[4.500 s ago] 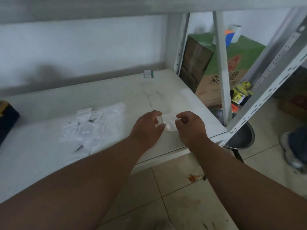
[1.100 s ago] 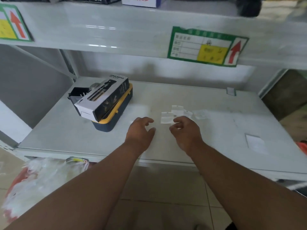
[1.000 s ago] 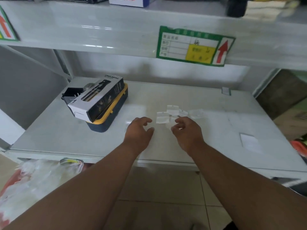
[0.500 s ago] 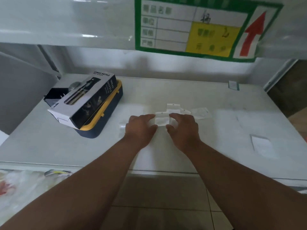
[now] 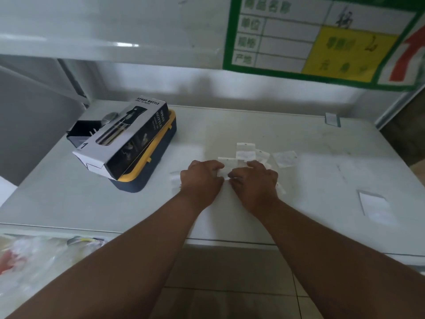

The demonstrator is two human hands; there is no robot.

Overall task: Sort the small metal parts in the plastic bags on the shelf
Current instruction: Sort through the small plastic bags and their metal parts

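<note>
Several small clear plastic bags (image 5: 246,153) lie in a loose pile at the middle of the white shelf (image 5: 322,157). My left hand (image 5: 201,179) and my right hand (image 5: 255,183) rest side by side at the pile's near edge, both pinching one small bag (image 5: 226,168) between their fingertips. What is inside the bags is too small to make out. One separate bag (image 5: 373,203) lies flat at the right of the shelf. Another bag (image 5: 174,179) peeks out to the left of my left hand.
A black and white spray bottle box (image 5: 124,137) lies on a navy and yellow case (image 5: 147,173) at the left. A green shelf label (image 5: 322,40) hangs from the shelf above. A small tag (image 5: 332,119) sits at the back right. Bagged goods (image 5: 34,261) lie below left.
My head has come closer to the shelf. Both hands have reached forward to the bag pile, closed together and taken hold of one small bag.
</note>
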